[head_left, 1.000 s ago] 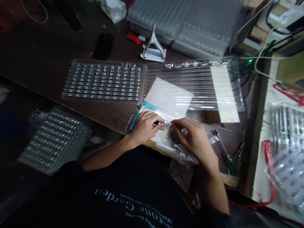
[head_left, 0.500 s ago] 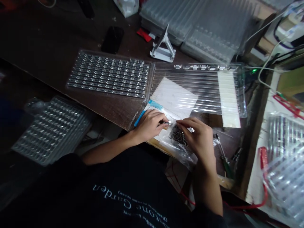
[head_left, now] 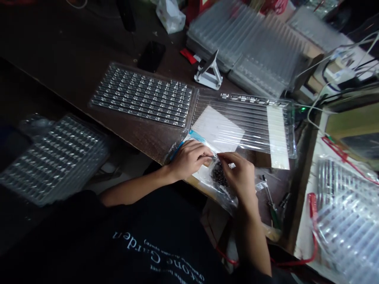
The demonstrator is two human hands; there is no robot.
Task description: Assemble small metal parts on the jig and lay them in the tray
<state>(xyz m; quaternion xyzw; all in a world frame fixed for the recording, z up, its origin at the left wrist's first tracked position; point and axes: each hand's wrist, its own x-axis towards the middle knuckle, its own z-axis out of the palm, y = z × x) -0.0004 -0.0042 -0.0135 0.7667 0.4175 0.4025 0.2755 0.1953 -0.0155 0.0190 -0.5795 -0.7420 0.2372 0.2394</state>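
Note:
My left hand (head_left: 189, 161) is closed, thumb and fingers pinching a small metallic part (head_left: 213, 156) whose end sticks out past the fingertips. Close to that end, my right hand (head_left: 240, 173) is pinched too; anything between its fingertips is too small to make out. Below the two hands, a clear plastic bag (head_left: 226, 196) holds a heap of tiny dark metal pieces (head_left: 218, 174). A white sheet (head_left: 217, 125) lies just beyond, over a clear ribbed tray (head_left: 251, 126) with several small electronic parts (head_left: 252, 100) along its far edge.
To the left lies a filled tray (head_left: 142, 96) of small electronic parts, with a stack of similar trays (head_left: 53, 157) lower down. A phone (head_left: 152, 56), a grey stand (head_left: 209, 75) and stacked clear trays (head_left: 237, 39) are behind. A screwdriver (head_left: 271, 205) lies at right.
The camera view has shifted, so the bench items appear displaced. My hands stay pinched together over the bag, with the right fingertips slightly nearer the left hand's part.

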